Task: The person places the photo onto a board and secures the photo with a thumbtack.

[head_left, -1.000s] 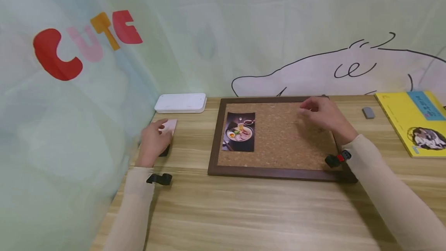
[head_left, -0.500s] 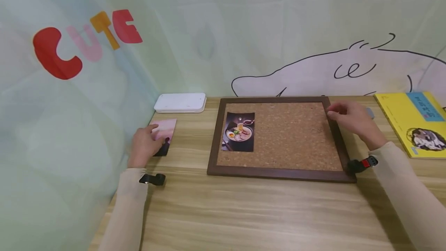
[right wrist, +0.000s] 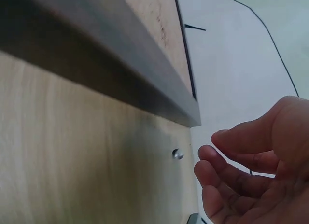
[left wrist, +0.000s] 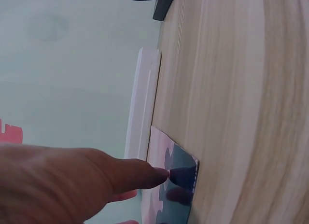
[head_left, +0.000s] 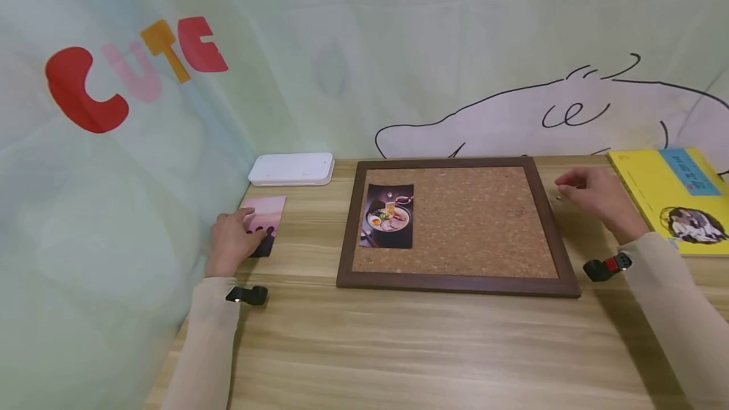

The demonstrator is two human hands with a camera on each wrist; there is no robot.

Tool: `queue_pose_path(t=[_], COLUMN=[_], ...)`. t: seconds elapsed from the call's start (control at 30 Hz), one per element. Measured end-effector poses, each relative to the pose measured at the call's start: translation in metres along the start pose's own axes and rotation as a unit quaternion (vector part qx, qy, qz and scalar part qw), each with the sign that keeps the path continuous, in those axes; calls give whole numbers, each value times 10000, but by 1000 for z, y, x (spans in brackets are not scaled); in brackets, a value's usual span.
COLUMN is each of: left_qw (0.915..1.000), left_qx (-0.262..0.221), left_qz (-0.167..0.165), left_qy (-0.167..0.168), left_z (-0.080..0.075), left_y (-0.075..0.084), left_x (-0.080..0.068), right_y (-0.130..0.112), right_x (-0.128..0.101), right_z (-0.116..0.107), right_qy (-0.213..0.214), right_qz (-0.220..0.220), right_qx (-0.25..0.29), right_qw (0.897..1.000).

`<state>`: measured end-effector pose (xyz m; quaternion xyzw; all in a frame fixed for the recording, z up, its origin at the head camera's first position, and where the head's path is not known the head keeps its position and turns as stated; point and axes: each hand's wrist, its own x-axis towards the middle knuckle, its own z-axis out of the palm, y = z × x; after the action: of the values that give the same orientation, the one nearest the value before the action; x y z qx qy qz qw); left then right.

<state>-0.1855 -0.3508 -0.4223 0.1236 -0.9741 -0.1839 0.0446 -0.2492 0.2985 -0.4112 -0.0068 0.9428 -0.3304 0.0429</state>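
Observation:
My left hand point(head_left: 243, 231) lies at the table's left edge, its straight fingers resting on a pink and dark photo card point(head_left: 266, 217). In the left wrist view one fingertip point(left wrist: 159, 175) touches the card point(left wrist: 181, 173). My right hand point(head_left: 565, 187) hovers just right of the brown-framed cork board point(head_left: 455, 284), fingers loosely curled and holding nothing. A small silver pin point(right wrist: 177, 154) lies on the table just in front of those fingertips point(right wrist: 205, 154). A ramen photo point(head_left: 387, 216) lies on the board's left part.
A flat white box point(head_left: 292, 169) stands at the back left by the curtain. A yellow book point(head_left: 672, 198) lies at the far right, close to my right hand. The wooden table point(head_left: 398, 347) stretches toward me in front of the board.
My right hand has moved right, from over the cork board to the table beside its frame. My left hand has slid back along the pink card, uncovering more of it.

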Motion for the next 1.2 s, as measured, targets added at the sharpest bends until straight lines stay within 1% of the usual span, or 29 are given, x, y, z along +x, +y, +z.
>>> queue_pose_path(t=[0.17,0.33,0.5,0.57,0.8,1.0,1.2], left_qw=[9997,9997,9994,9992,9973,9976,9980], left_qx=[26,47,109,182,585,575,407], left_qz=[-212,-186,-256,-255,-80,-30,-242], left_qy=[-142,-149,-214,-267,-438,-384,-417], left_z=[0,0,0,0,-4,-5,-3], left_y=[4,3,2,1,0,1,0], left_x=[0,0,0,0,0,0,-1], right_y=[8,12,13,14,16,17,20], right_x=[2,4,5,6,6,7,8], right_z=[1,2,3,3,6,8,10], right_qy=[-128,-380,-532,-514,-403,-280,-217], right_qz=[58,99,-26,-86,-185,-295,-470], right_qx=[-216,-281,-348,-398,-465,-501,-541], right_qw=[9997,9988,9980,9978,9979,9979,9972])
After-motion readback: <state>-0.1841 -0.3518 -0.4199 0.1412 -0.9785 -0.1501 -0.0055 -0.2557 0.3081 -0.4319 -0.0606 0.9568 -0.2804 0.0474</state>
